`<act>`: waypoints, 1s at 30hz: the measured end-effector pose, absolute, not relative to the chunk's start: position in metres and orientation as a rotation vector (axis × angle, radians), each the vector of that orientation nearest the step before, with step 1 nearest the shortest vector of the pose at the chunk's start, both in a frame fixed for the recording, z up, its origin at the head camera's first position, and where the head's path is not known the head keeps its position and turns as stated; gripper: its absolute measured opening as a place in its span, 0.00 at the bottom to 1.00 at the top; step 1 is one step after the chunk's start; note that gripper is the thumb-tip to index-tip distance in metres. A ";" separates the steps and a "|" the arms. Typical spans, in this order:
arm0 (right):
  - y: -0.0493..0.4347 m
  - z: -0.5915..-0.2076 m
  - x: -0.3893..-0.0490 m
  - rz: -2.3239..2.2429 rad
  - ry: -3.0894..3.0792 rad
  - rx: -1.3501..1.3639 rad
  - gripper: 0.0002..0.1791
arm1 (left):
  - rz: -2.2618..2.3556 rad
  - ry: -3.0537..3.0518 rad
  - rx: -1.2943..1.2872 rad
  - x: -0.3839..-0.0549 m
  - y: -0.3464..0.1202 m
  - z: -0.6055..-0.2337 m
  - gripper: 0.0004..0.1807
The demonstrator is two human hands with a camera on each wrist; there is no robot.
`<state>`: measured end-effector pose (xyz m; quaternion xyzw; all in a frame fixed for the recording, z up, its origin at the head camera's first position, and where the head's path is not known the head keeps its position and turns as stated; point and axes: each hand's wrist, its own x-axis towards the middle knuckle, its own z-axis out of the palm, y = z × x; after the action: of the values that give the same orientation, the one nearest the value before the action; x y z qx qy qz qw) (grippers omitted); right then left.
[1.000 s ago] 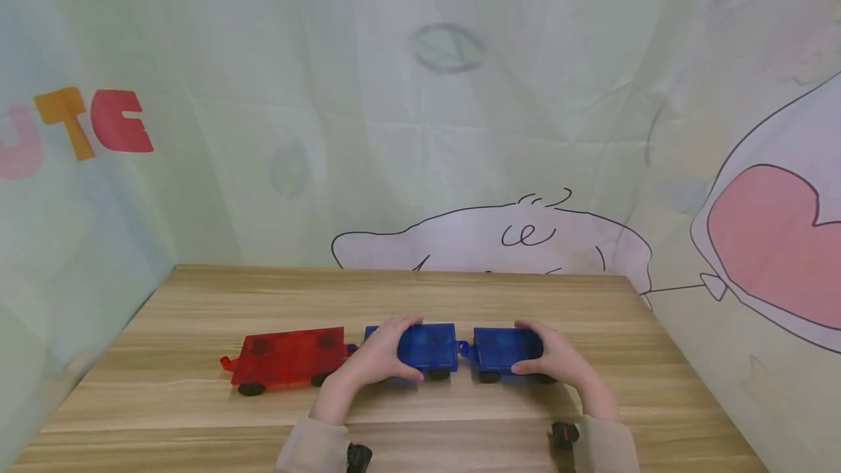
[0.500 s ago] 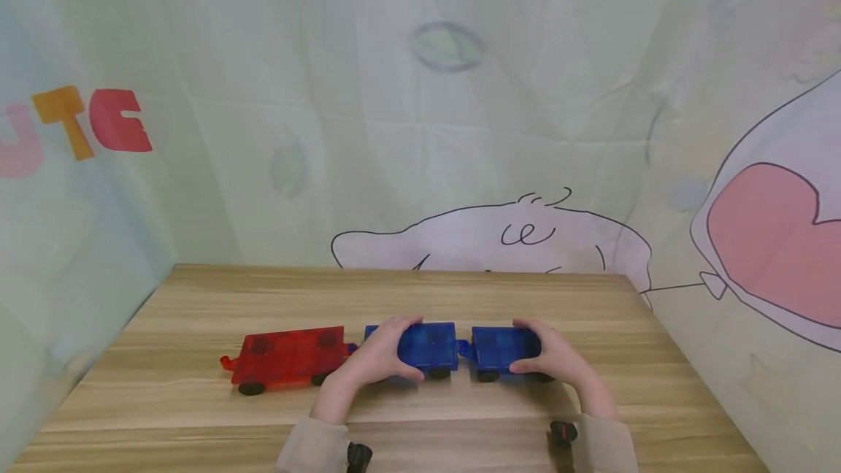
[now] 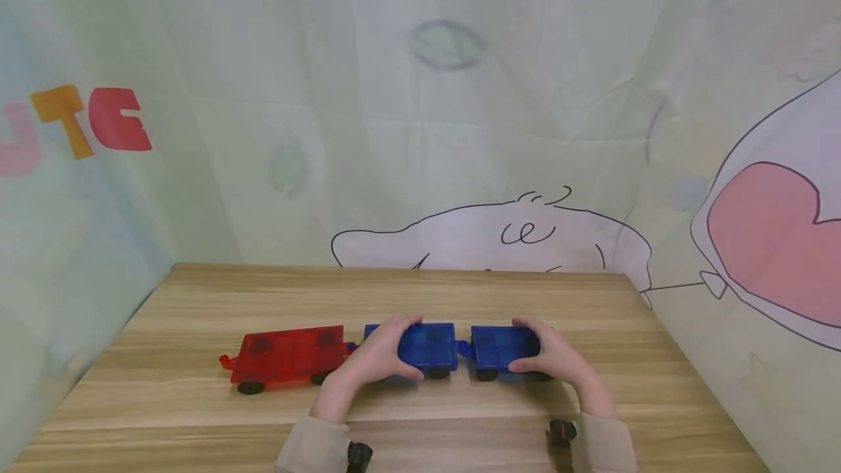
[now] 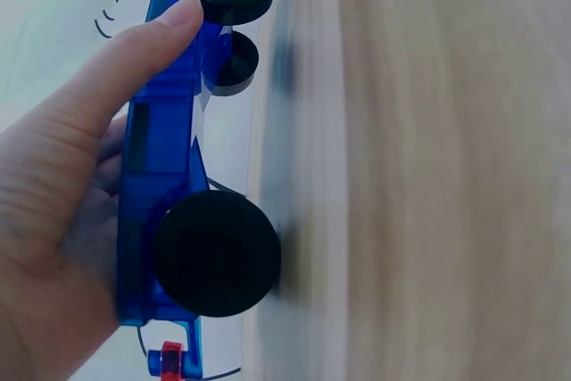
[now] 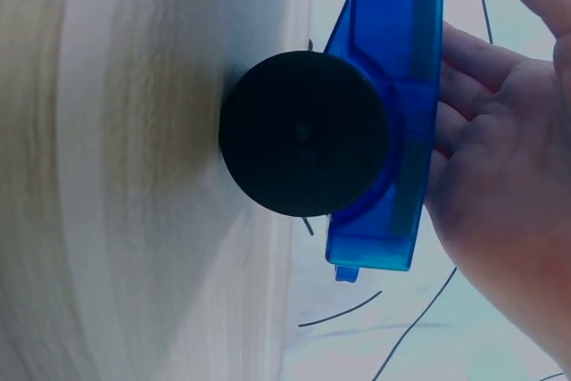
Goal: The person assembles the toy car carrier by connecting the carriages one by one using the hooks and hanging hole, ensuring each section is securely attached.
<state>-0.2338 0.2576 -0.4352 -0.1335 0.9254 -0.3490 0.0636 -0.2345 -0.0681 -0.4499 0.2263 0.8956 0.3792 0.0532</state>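
Note:
Three flat toy wagons with black wheels stand in a row on the table: a red wagon (image 3: 289,358) at the left, a middle blue wagon (image 3: 428,345) and a right blue wagon (image 3: 499,341). My left hand (image 3: 377,354) grips the middle one across its sides, thumb on the near edge. My right hand (image 3: 558,358) holds the right one likewise, at its right end. Between the two blue wagons a blue hook and ring (image 3: 463,348) overlap. In the left wrist view, a red ring (image 4: 171,359) sits round the blue peg at the wagon's end.
The wagons stand on a wood-grain table (image 3: 197,444). A printed cloth (image 3: 368,130) with cartoon drawings hangs behind and at both sides of it. Black straps show at both sleeves (image 3: 314,445).
The right hand and the right blue wagon have shifted slightly left, toward the middle blue wagon. The left hand, the middle blue wagon and the red wagon have stayed in place.

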 end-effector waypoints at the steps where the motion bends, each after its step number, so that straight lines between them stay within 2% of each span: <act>1: 0.258 -0.435 -0.234 -1.053 2.796 -0.403 0.46 | 1.151 2.724 0.693 -0.235 -0.068 -0.450 0.48; 30: 0.257 -0.434 -0.232 -1.028 2.815 -0.484 0.46 | 1.043 2.746 0.712 -0.233 -0.066 -0.447 0.47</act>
<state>-0.2324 0.2571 -0.4338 -0.1594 0.9260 -0.3381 0.0531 -0.2327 -0.0665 -0.4470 0.2353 0.9068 0.3446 0.0595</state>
